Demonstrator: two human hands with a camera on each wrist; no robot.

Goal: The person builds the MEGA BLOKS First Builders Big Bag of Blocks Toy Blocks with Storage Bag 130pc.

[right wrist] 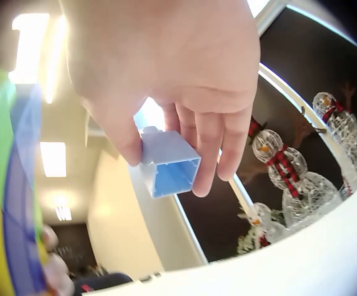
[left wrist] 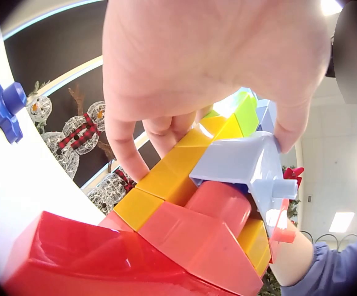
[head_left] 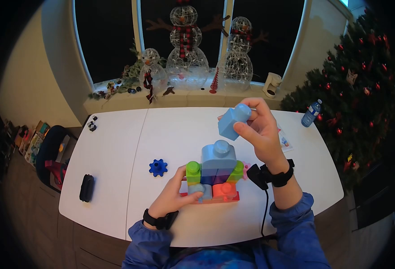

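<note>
My right hand (head_left: 265, 134) pinches a light blue toy building block (head_left: 230, 126) above the table, thumb on one side and fingers on the other. In the right wrist view this block's hollow underside (right wrist: 176, 179) faces outward. Below it stands a stacked block build (head_left: 218, 165), topped by a rounded light blue block with one stud. Green blocks (head_left: 193, 169) flank its upper part. My left hand (head_left: 169, 196) holds the build from its left side. Its thumb presses a grey-blue block (left wrist: 237, 161), with the fingers against the yellow blocks (left wrist: 175, 169). A red block (left wrist: 92, 253) lies at the base.
A blue gear-shaped piece (head_left: 158, 167) lies left of the build. A black case (head_left: 87, 188) is farther left on the white table (head_left: 105, 161). A water bottle (head_left: 312, 113) stands at the back right, and a printed sheet (head_left: 285, 141) lies behind the right wrist. A cable (head_left: 264, 215) hangs from that wrist.
</note>
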